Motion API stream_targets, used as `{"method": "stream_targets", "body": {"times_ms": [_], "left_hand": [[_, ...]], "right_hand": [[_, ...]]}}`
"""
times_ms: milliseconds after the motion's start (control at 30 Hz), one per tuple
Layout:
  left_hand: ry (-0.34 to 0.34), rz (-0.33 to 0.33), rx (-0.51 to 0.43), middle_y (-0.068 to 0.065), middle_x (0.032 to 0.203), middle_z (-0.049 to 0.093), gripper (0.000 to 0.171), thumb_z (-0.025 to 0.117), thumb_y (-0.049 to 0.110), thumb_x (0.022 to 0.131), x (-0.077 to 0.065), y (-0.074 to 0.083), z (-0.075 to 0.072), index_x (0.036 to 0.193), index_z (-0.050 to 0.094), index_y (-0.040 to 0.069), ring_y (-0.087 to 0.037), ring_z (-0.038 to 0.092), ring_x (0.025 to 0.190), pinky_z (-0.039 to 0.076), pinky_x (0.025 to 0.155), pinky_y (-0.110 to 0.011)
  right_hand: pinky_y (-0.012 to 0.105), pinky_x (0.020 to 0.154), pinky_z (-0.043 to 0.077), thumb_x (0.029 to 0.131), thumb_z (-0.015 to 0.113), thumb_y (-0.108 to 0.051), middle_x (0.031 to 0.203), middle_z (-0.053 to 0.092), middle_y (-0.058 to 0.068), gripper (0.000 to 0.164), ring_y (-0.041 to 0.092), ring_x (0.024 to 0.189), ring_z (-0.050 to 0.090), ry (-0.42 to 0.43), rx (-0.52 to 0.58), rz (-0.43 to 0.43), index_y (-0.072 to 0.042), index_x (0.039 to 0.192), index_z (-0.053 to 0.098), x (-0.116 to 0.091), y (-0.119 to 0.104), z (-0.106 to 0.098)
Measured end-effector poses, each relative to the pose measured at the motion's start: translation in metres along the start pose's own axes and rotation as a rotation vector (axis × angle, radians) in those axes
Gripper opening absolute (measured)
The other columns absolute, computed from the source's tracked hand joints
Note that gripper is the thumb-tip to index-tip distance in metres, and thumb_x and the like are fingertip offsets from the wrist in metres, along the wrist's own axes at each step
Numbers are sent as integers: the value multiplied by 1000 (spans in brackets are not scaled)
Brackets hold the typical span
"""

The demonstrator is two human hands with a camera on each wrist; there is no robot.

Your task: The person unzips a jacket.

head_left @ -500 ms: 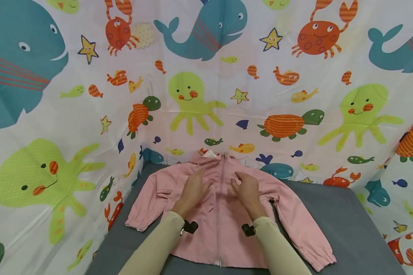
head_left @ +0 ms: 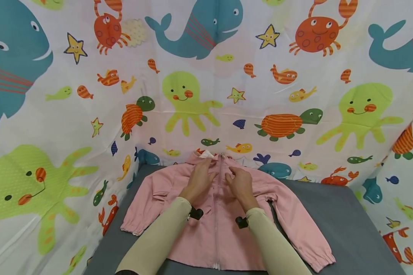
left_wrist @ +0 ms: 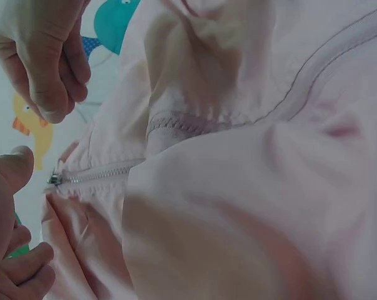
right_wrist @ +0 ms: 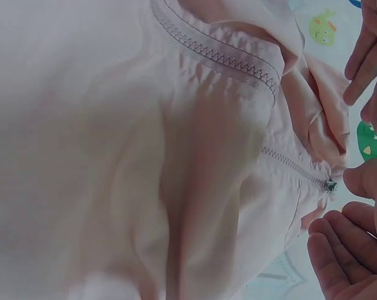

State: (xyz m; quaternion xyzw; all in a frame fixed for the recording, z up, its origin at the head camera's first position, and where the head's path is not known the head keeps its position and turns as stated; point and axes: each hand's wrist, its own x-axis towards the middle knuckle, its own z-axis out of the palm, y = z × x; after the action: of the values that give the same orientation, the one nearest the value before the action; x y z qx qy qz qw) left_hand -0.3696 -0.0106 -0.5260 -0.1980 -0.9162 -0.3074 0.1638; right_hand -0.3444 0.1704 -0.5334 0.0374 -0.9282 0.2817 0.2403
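Observation:
A pink zip-up jacket (head_left: 232, 244) lies spread face up, collar toward the back wall and both sleeves out to the sides. Its zipper (head_left: 216, 229) runs down the front, and the metal slider (left_wrist: 55, 179) sits at the top by the collar. My left hand (head_left: 200, 178) hovers over the upper chest, left of the zipper, fingers nearly straight and holding nothing. On the other side, my right hand (head_left: 241, 182) has loosely bent fingers with nothing in them. In the right wrist view, the right thumb (right_wrist: 362, 179) appears close beside the slider.
The jacket lies on a grey tabletop (head_left: 334, 214). A white cloth (head_left: 206, 126) printed with sea animals hangs behind and along both sides. A white label (head_left: 206, 154) shows inside the collar.
Both hands have moved up toward the collar and closer to the zipper line. The head view has shifted slightly. The jacket lies as before.

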Motion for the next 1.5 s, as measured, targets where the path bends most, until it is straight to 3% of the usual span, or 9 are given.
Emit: {"method": "stream_targets", "body": {"times_ms": [167, 300, 400, 567, 700, 900, 1067, 1333, 1500], "left_hand": [[-53, 13, 59, -10, 147, 54, 61, 67, 27, 96, 20, -1, 2, 148, 46, 5, -27, 55, 131, 47, 105, -43], [-84, 9, 67, -10, 138, 60, 58, 69, 26, 95, 34, -5, 8, 145, 49, 4, -27, 63, 120, 52, 97, -44], [-110, -21, 64, -7, 110, 69, 35, 69, 26, 95, 41, -13, 16, 121, 64, 4, -24, 66, 97, 54, 82, -40], [-129, -18, 89, -1, 76, 59, 20, 69, 28, 95, 39, -25, 28, 87, 63, 11, -20, 58, 74, 47, 68, -36], [-104, 51, 83, -4, 89, 70, 16, 68, 27, 96, 33, -28, 30, 100, 72, 13, -22, 65, 86, 52, 79, -40], [-58, 130, -40, -4, 104, 75, 19, 62, 19, 100, 33, -27, 30, 113, 74, 12, -21, 69, 98, 54, 88, -39], [-46, 83, -132, -7, 103, 76, 20, 63, 19, 98, 36, -24, 22, 110, 76, 9, -24, 70, 97, 55, 87, -40], [-89, 25, -202, -8, 99, 73, 22, 58, 20, 101, 38, -19, 11, 105, 76, 9, -24, 67, 92, 53, 83, -38], [-44, 16, -254, -5, 88, 69, 20, 56, 18, 101, 47, -12, 2, 97, 74, 9, -19, 61, 83, 49, 75, -33]], "right_hand": [[48, 79, 56, 88, 75, -22, 98, 77, 13, 31, 28, 86, 73, 19, -3, 0, -6, 115, 76, 9, -2, 1], [48, 78, 57, 87, 76, -20, 98, 77, 14, 31, 29, 87, 73, 1, 14, 12, -5, 115, 75, 14, -3, 3], [48, 79, 57, 88, 76, -20, 100, 77, 14, 31, 29, 89, 73, -20, 16, 27, -6, 116, 75, 16, -2, 6], [48, 79, 56, 87, 77, -18, 98, 77, 13, 28, 31, 88, 72, -14, 11, 22, -7, 112, 77, 18, 0, 13], [47, 76, 56, 84, 79, -13, 95, 77, 12, 25, 29, 84, 71, 23, 41, -41, -7, 109, 77, 17, -2, 20], [49, 79, 55, 80, 80, -8, 99, 76, 11, 28, 32, 88, 71, 78, 42, -147, -5, 108, 76, 19, -8, 27], [48, 84, 54, 86, 76, -8, 101, 72, 11, 21, 31, 94, 68, 100, 26, -178, -6, 107, 75, 22, -14, 27], [44, 75, 52, 95, 67, -12, 94, 63, 10, 8, 27, 84, 61, 135, 61, -172, -5, 98, 71, 24, -25, 16], [43, 74, 53, 99, 62, -14, 93, 62, 9, 10, 27, 84, 61, 157, 14, -227, -7, 100, 68, 23, -29, 9]]}}
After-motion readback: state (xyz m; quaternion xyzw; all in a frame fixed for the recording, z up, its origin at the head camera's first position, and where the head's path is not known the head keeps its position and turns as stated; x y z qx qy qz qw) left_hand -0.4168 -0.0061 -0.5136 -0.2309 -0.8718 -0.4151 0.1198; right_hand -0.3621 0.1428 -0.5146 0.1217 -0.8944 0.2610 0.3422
